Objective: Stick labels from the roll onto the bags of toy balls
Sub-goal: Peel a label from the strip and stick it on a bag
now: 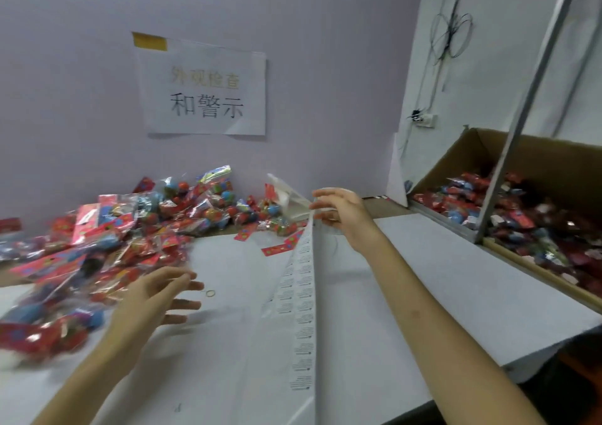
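At the centre of the frame, a label strip (304,310) is held up by its top end in the right hand (342,216), whose fingers are curled round it, and it trails down over the white bench (423,278). At lower left, the left hand (159,297) is spread open, holding nothing, beside the heaped bags of toy balls (130,222). More bags are seen in a cardboard box (456,160) at right.

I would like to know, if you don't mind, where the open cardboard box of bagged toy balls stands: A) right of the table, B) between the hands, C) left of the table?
A: the cardboard box sits past the right edge of the table, beyond the right hand, while loose bags pile on the left.
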`<state>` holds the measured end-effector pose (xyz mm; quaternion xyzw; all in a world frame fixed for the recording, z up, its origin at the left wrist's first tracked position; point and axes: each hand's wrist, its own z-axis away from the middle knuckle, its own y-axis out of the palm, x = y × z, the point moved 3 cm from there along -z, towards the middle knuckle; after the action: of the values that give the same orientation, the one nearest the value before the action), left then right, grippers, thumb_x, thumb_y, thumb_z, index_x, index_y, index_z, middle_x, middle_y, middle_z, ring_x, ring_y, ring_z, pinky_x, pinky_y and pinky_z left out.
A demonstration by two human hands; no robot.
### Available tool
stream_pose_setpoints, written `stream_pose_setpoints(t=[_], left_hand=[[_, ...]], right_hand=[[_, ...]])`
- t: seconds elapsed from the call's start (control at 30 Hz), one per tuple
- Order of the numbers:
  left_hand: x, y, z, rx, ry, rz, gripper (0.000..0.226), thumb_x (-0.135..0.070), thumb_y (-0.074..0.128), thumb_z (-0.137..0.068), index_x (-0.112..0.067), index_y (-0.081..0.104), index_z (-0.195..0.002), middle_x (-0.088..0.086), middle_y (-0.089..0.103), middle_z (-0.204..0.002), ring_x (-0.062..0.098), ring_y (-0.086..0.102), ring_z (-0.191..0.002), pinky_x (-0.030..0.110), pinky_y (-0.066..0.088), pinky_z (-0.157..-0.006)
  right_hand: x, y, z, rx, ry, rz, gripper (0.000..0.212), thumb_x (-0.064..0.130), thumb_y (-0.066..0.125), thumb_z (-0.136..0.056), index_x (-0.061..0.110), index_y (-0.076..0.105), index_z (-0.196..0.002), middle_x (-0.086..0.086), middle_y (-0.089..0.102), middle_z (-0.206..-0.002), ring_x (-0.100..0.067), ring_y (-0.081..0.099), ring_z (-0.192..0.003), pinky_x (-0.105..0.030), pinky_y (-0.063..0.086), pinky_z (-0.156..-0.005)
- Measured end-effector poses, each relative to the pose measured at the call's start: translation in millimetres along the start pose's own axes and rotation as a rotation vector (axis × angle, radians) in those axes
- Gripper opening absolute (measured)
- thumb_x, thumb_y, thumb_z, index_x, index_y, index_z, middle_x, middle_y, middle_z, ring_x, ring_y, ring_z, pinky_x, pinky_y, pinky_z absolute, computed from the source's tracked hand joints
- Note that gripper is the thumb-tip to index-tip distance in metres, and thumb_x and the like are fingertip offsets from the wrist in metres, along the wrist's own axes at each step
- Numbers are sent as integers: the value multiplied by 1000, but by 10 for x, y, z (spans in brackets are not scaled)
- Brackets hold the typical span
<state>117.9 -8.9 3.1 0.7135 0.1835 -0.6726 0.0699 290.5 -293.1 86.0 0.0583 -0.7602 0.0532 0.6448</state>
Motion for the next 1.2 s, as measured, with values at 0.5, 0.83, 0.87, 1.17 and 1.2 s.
stream_pose_setpoints(t=[0.5, 0.83, 0.87, 1.17, 1.2], left_hand=[[-102, -493, -62, -434, 165, -1078, 77, -67, 68, -83, -32, 46, -147, 4, 34, -162, 29, 24, -152, 58, 15, -123], [352, -1346, -450, -320, -128, -1141, 147, -92, 66, -52, -35, -12, -162, 3, -26, -168, 37, -12, -157, 73, 5, -117], [384, -1396, -507, -309, -150, -1120, 147, -94, 62, -49, -36, -13, -161, 2, -27, -168, 37, -12, -157, 73, 6, -117], [562, -1460, -1337, -154, -189, -1118, 148, -98, 50, -40, -45, -25, -155, 1, -21, -170, 42, -5, -157, 75, 4, -117], [580, -1456, -1427, -134, -188, -1128, 148, -99, 48, -40, -44, -26, -155, 1, -14, -172, 42, -2, -156, 75, 5, -117]], right_hand=[[-170, 2124, -462, 540, -257, 923, 91, 51, 79, -82, 18, 34, -154, -9, 40, -156, -25, 48, -135, -45, 45, -110], [-288, 2792, -1194, 458, -248, 1054, 133, 69, 82, -65, 25, 3, -163, -8, -12, -170, -33, -3, -157, -56, 16, -124], [-317, 2833, -1267, 459, -241, 1066, 134, 70, 82, -64, 27, 3, -163, -7, -13, -169, -33, -5, -156, -58, 15, -124], [-736, 3237, -1907, 647, -85, 1252, 156, 88, 73, -42, 30, -12, -160, -10, -14, -169, -41, 3, -155, -65, 20, -120], [-815, 3268, -1937, 662, -82, 1263, 153, 86, 74, -46, 30, -12, -160, -10, -16, -168, -44, 5, -154, -66, 22, -119]])
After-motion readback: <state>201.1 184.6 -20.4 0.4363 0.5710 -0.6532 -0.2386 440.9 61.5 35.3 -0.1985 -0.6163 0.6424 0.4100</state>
